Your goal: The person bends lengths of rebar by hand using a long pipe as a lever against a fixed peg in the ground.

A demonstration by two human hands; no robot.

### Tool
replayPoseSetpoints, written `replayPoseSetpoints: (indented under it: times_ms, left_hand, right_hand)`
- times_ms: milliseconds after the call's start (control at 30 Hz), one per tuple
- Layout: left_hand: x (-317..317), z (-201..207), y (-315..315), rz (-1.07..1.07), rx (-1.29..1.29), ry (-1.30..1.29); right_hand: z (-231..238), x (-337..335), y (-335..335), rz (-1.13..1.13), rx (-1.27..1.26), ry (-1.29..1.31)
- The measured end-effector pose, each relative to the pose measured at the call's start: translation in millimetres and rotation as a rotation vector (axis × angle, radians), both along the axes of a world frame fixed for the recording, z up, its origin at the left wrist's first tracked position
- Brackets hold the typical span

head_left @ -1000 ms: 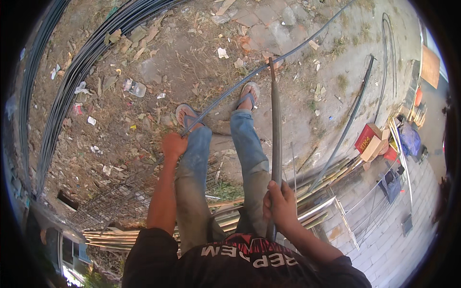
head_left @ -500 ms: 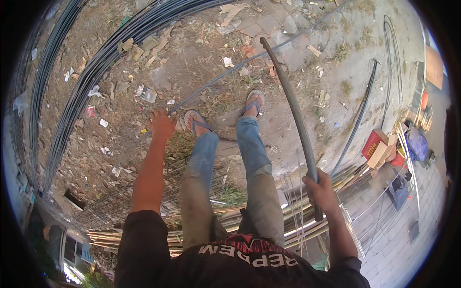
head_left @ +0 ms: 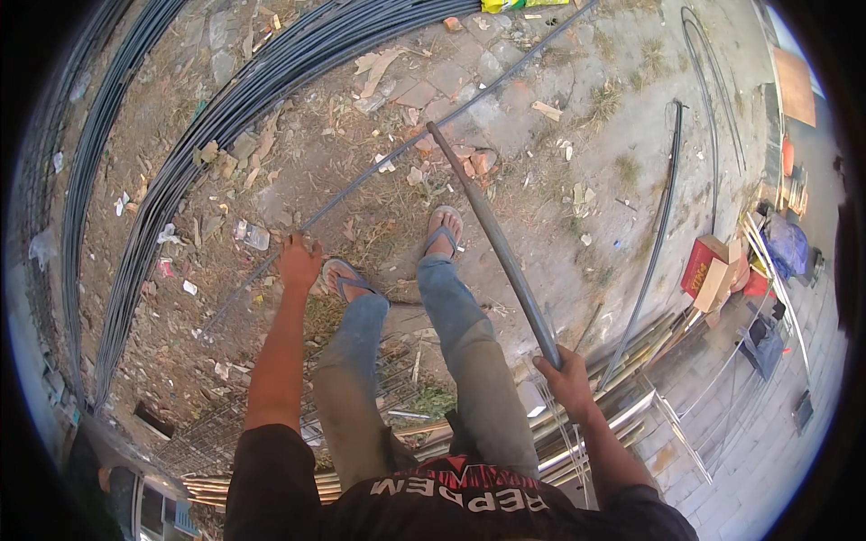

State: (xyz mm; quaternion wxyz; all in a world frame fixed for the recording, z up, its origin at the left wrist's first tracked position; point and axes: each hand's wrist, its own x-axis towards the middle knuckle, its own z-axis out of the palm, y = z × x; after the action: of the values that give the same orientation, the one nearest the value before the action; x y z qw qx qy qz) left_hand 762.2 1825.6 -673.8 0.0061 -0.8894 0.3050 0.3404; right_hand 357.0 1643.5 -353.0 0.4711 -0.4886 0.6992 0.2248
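Observation:
A long thin steel rebar rod (head_left: 361, 177) slants across the ground from lower left to the far side. My left hand (head_left: 299, 263) is closed around this rod, just left of my sandalled feet. In my right hand (head_left: 564, 377) is the near end of a thick metal bar (head_left: 502, 248), with the fingers wrapped round it. The bar's narrow far tip lies over or right against the rebar rod; whether they touch I cannot tell.
Thick bundles of rebar (head_left: 162, 216) curve along the left and far side. Broken bricks (head_left: 475, 160) and litter dot the dirt. Bent bars (head_left: 663, 212), a red carton (head_left: 705, 267) and bamboo poles (head_left: 645, 347) lie to the right. Steel mesh (head_left: 225, 444) lies near my left arm.
The metal bar has swung left, its tip coming to the rebar rod, and my right hand has shifted left with it. My left hand stays on the rod. The whole view has shifted somewhat.

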Motion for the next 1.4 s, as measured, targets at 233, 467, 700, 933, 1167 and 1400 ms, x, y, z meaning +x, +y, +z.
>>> replayPoseSetpoints:
  times_ms: [233,467,700,933,1167,1400]
  left_hand:
    - [-20.4,-113.8,-96.7,-0.04,-0.158,0.036]
    - [-53.1,-194.8,-117.4,-0.154,-0.133,0.019]
    - [-43.5,-207.6,-98.7,-0.246,-0.418,-0.302]
    - [-31.7,-190.6,-123.9,-0.115,-0.406,0.059]
    - [-43.1,-196.2,-131.4,-0.118,-0.422,0.161]
    - [-41.0,-192.9,-125.1,-0.12,-0.461,0.156]
  right_hand:
    - [-102.7,-53.7,-22.6,0.013,-0.192,0.078]
    - [-238.7,-104.5,-4.9,-0.33,0.027,-0.039]
    - [-401.3,-69.0,34.7,-0.593,-0.202,-0.525]
    - [-394.9,-76.9,12.5,-0.306,-0.494,-0.181]
    - [-308.4,-103.2,-77.5,0.19,-0.787,0.168]
    - [-240.0,-80.4,-142.6,0.488,-0.794,0.289]
